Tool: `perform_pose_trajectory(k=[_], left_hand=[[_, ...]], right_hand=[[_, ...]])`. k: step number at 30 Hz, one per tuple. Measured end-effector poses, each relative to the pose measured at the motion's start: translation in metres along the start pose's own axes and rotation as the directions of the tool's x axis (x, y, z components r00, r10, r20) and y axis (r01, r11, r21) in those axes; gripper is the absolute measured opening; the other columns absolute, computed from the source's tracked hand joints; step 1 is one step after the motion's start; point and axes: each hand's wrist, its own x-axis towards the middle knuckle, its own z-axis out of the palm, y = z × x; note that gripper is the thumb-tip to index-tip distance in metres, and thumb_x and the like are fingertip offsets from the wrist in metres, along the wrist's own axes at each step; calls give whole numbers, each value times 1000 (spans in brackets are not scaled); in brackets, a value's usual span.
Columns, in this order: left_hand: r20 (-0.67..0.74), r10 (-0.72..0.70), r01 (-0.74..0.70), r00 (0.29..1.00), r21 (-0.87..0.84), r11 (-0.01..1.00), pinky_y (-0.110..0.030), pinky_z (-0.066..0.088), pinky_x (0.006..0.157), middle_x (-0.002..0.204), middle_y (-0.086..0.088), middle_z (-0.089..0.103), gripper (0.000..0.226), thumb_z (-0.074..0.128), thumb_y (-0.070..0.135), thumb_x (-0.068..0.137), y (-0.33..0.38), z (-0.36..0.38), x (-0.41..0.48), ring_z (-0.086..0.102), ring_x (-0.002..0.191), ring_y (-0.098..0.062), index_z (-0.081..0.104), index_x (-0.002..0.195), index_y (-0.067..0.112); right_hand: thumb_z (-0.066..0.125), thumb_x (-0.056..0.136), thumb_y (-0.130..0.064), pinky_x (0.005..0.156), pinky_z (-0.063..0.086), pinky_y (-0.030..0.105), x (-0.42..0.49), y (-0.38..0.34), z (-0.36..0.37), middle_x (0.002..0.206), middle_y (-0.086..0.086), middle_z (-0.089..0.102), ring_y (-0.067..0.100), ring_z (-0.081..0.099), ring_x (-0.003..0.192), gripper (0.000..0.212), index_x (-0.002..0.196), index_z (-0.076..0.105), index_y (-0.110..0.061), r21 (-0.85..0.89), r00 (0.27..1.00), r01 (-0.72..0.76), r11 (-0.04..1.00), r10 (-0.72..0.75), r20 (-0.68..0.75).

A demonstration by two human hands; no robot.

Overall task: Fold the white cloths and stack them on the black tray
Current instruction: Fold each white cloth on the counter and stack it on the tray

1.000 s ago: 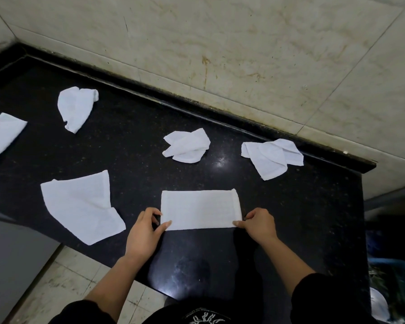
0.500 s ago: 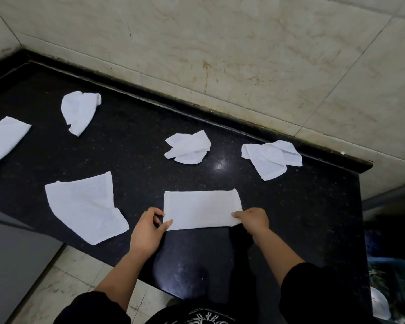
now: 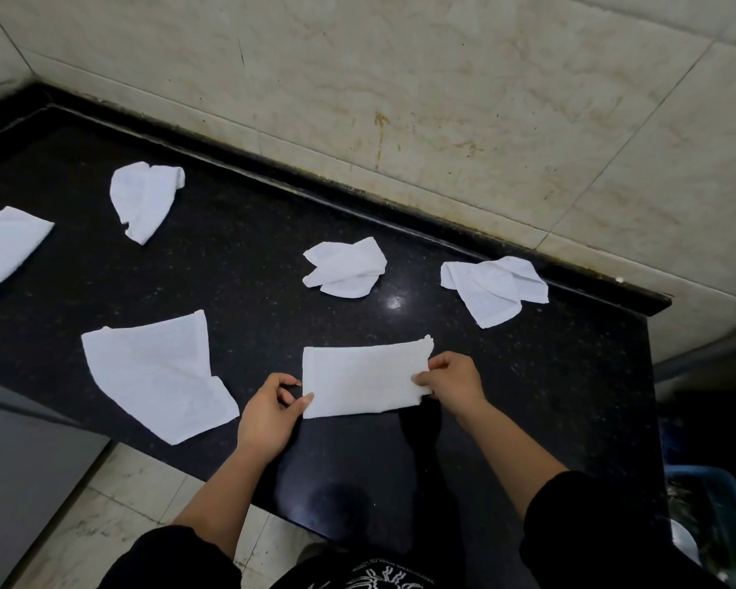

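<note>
Your long white rectangle of folded terry cloth (image 3: 364, 378) lies flat on the glossy black stone counter (image 3: 251, 269). Your left hand (image 3: 268, 412) pinches its left short edge, thumb on top. Your right hand (image 3: 453, 380) pinches the right short edge, which is lifted slightly. Left of that rectangle lies a flat, half-spread white cloth (image 3: 154, 374). Beyond it, towards the wall, sit two crumpled white cloths (image 3: 345, 267) (image 3: 493, 289). Two more white cloths (image 3: 145, 199) (image 3: 5, 248) lie far left of it.
</note>
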Motion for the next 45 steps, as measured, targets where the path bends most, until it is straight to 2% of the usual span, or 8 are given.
perform_pose_trajectory(k=[3,7,13,22,27,34,41,45], left_hand=[[0,-6,6,1000,10,1000,-28,45,63,78,4,61,23,72,39,83,1,-1,0,58,70,-12,57,99,32],[-1,-7,7,1000,-16,1000,-34,50,68,77,3,62,23,73,38,82,0,-2,1,60,70,-12,59,99,30],[9,-3,4,1000,-34,999,-37,54,69,75,4,63,27,74,37,81,-2,-2,4,60,68,-13,58,101,31],[18,17,-17,1000,-9,1000,-23,44,58,75,7,61,29,73,37,82,-1,-2,4,59,67,-7,54,103,34],[18,27,-26,999,-25,999,-23,44,60,75,8,62,20,68,36,86,-2,-2,3,59,69,-7,57,103,33],[25,30,-29,999,-23,999,-24,47,63,79,9,63,17,59,33,93,-2,-4,4,61,72,-8,62,109,30],[40,26,-25,999,-14,1000,-23,43,59,79,10,64,15,56,31,95,-1,-6,5,62,72,-9,62,108,29],[45,-3,6,999,-67,998,-42,56,73,81,4,67,17,47,24,98,-1,-6,5,65,74,-19,60,109,25]], right_hand=[[81,70,-6,70,60,40,-6,-13,12,83,13,69,24,66,76,21,71,60,-10,5,997,54,999,-54,53],[80,76,-13,50,52,21,-15,-28,35,72,4,64,13,62,59,20,69,61,-11,-9,987,116,993,-114,113],[74,78,-13,75,60,37,-21,-45,72,72,4,67,18,67,70,17,71,60,-17,-177,967,180,968,-141,212],[67,82,-10,78,55,35,-25,-48,113,90,13,72,22,66,81,6,83,61,-10,-334,937,260,906,-154,313],[62,82,-9,66,45,27,-24,-45,122,91,9,69,22,63,88,8,89,64,-7,-404,932,284,870,-152,328],[64,82,-12,54,37,17,-23,-42,127,84,-1,61,16,58,81,7,86,60,-15,-391,922,304,869,-164,352],[67,83,-14,74,49,26,-27,-41,125,92,5,69,20,65,90,16,98,67,-8,-326,901,310,893,-167,400],[60,84,-10,74,52,27,-28,-42,118,85,-1,65,15,62,80,16,95,71,-7,-269,889,273,924,-136,437]])
